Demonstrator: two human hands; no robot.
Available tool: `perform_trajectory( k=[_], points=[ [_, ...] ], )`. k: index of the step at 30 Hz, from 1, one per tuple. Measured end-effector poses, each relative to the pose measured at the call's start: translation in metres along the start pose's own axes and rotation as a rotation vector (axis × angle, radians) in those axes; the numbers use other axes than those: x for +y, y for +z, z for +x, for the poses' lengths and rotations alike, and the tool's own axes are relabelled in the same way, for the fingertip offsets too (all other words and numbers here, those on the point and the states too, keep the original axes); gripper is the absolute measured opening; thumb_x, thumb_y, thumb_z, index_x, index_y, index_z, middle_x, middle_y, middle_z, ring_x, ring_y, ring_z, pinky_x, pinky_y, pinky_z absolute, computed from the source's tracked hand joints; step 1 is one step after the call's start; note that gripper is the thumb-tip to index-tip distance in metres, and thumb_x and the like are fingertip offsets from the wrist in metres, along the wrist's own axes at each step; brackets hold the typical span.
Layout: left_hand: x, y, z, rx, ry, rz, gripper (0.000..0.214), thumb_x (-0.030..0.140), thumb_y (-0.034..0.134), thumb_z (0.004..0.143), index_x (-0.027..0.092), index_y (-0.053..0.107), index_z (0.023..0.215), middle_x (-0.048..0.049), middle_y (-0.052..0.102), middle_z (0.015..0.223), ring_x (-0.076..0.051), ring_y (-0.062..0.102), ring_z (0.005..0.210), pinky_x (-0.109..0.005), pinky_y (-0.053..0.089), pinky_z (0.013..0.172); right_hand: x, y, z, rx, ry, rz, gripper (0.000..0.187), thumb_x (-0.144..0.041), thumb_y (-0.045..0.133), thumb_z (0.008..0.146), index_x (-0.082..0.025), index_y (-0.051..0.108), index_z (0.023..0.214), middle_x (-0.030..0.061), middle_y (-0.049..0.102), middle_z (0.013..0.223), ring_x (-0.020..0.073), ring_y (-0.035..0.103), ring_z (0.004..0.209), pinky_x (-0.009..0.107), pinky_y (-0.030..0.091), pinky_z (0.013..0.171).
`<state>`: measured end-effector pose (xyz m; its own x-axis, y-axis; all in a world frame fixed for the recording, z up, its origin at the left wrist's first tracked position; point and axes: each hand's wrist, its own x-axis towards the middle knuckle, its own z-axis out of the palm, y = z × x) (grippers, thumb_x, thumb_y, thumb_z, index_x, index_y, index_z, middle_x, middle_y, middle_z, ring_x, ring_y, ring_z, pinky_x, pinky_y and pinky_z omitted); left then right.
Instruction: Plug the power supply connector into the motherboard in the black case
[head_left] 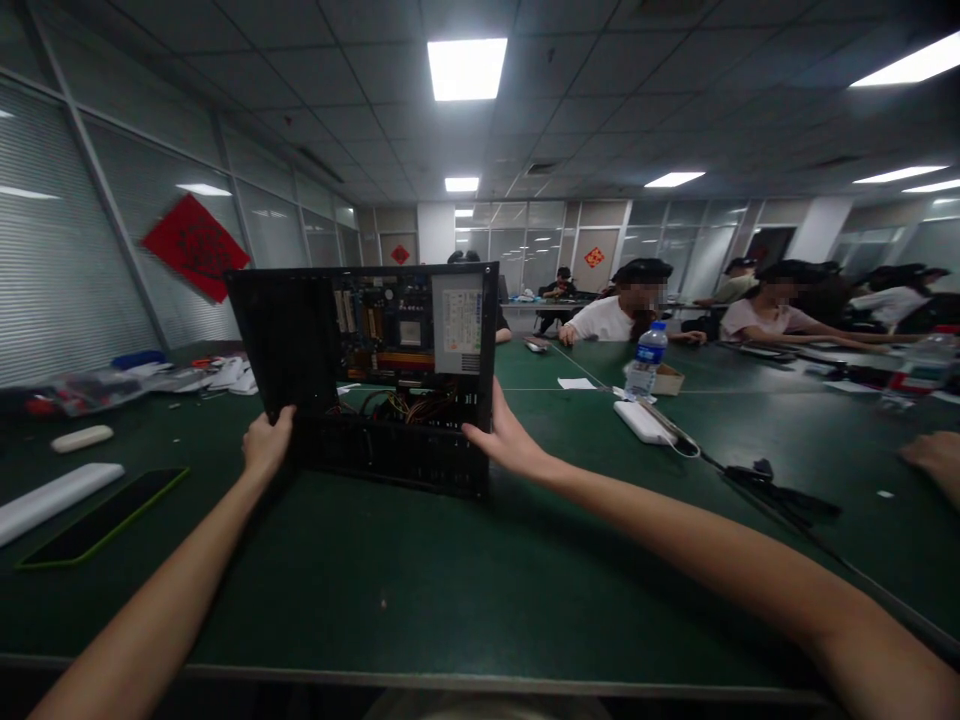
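An open black computer case (300, 340) stands upright on the green table (420, 570), its open side toward me. Inside I see the motherboard (382, 325), a grey power supply (459, 322) and coloured wires (420, 405). My left hand (266, 442) grips the case's lower left corner. My right hand (504, 435) holds the lower right edge, thumb inside the case.
A green-edged dark tablet (105, 515) and white bars (52, 495) lie at left. A water bottle (646, 360), white power adapter (643, 422) and black cable (780, 495) lie to the right. Another person's hand (934, 455) rests at far right. Several people sit behind.
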<state>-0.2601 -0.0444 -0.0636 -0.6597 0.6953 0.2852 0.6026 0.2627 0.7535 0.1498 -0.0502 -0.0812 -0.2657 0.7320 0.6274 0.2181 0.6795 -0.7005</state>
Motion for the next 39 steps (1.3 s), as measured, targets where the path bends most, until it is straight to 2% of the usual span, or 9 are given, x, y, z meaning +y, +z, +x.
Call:
perform_trajectory(
  k=[4,7,13,16,18,23,27,32,39],
  points=[
    [-0.003,-0.001,-0.001,-0.030,0.026,0.035,0.066,0.067,0.047,0.083,0.013,0.075,0.110,-0.0254,0.076,0.115,-0.048,0.069,0.113,-0.052,0.055,0.093,0.007,-0.013,-0.007,0.015,-0.037,-0.061,0.098,-0.041,0.066,0.088,-0.019,0.017,0.169,0.0144,0.027,0.172,0.0297,0.025,0.160,0.054,0.016,0.133],
    [0.003,0.007,-0.013,-0.084,0.103,0.033,0.064,0.069,0.048,0.082,0.014,0.075,0.097,-0.0247,0.078,0.103,-0.045,0.073,0.103,-0.046,0.056,0.083,0.016,-0.037,-0.013,0.033,-0.030,-0.103,0.089,-0.043,0.063,0.087,-0.018,0.028,0.165,0.0154,0.037,0.166,0.0316,0.036,0.155,0.056,0.023,0.131],
    [0.034,0.040,-0.069,-0.245,0.321,-0.105,0.067,0.076,0.050,0.082,0.015,0.076,0.087,-0.0192,0.079,0.094,-0.039,0.075,0.091,-0.038,0.052,0.074,0.059,-0.130,-0.021,0.103,0.123,-0.197,0.072,-0.052,0.069,0.077,-0.017,0.060,0.138,0.0186,0.067,0.132,0.0386,0.057,0.135,0.058,0.036,0.122],
    [0.046,0.055,-0.097,-0.287,0.438,-0.132,0.068,0.073,0.047,0.087,0.014,0.080,0.092,-0.0181,0.080,0.094,-0.037,0.075,0.091,-0.038,0.052,0.076,0.084,-0.171,-0.028,0.222,0.217,-0.278,0.061,-0.051,0.070,0.075,-0.018,0.067,0.125,0.0172,0.072,0.119,0.0392,0.062,0.127,0.058,0.041,0.117],
    [0.049,0.060,-0.109,-0.336,0.519,-0.141,0.069,0.071,0.045,0.091,0.013,0.081,0.099,-0.0179,0.081,0.097,-0.037,0.076,0.093,-0.038,0.054,0.079,0.098,-0.185,-0.032,0.307,0.226,-0.305,0.056,-0.055,0.066,0.077,-0.019,0.068,0.120,0.0167,0.072,0.119,0.0388,0.062,0.125,0.058,0.042,0.116],
    [0.047,0.065,-0.116,-0.409,0.574,-0.202,0.070,0.070,0.048,0.092,0.013,0.076,0.122,-0.0171,0.079,0.116,-0.037,0.075,0.106,-0.041,0.056,0.093,0.116,-0.179,-0.036,0.461,0.244,-0.210,0.061,-0.066,0.064,0.075,-0.020,0.070,0.115,0.0180,0.072,0.123,0.0383,0.062,0.122,0.057,0.044,0.115],
    [0.056,0.074,-0.106,-0.406,0.445,-0.342,0.074,0.076,0.052,0.086,0.013,0.075,0.115,-0.0179,0.080,0.111,-0.037,0.075,0.103,-0.043,0.058,0.090,0.113,-0.161,-0.034,0.539,0.311,-0.030,0.070,-0.071,0.068,0.073,-0.016,0.070,0.116,0.0191,0.072,0.126,0.0368,0.065,0.122,0.054,0.049,0.112],
    [0.078,0.074,-0.092,-0.362,0.250,-0.376,0.049,0.054,0.063,0.079,0.012,0.072,0.104,-0.0178,0.078,0.108,-0.035,0.074,0.097,-0.040,0.058,0.084,0.102,-0.153,-0.035,0.485,0.323,0.086,0.071,-0.069,0.074,0.072,-0.015,0.070,0.118,0.0171,0.074,0.122,0.0354,0.068,0.120,0.053,0.051,0.110],
    [0.080,0.044,-0.089,-0.341,0.181,-0.274,0.020,0.034,0.059,0.078,0.015,0.062,0.084,-0.0068,0.068,0.079,-0.027,0.066,0.076,-0.031,0.050,0.062,0.086,-0.137,-0.037,0.326,0.296,0.049,0.074,-0.069,0.069,0.082,-0.013,0.067,0.131,0.0175,0.067,0.137,0.0345,0.061,0.132,0.050,0.044,0.118]
  ],
)
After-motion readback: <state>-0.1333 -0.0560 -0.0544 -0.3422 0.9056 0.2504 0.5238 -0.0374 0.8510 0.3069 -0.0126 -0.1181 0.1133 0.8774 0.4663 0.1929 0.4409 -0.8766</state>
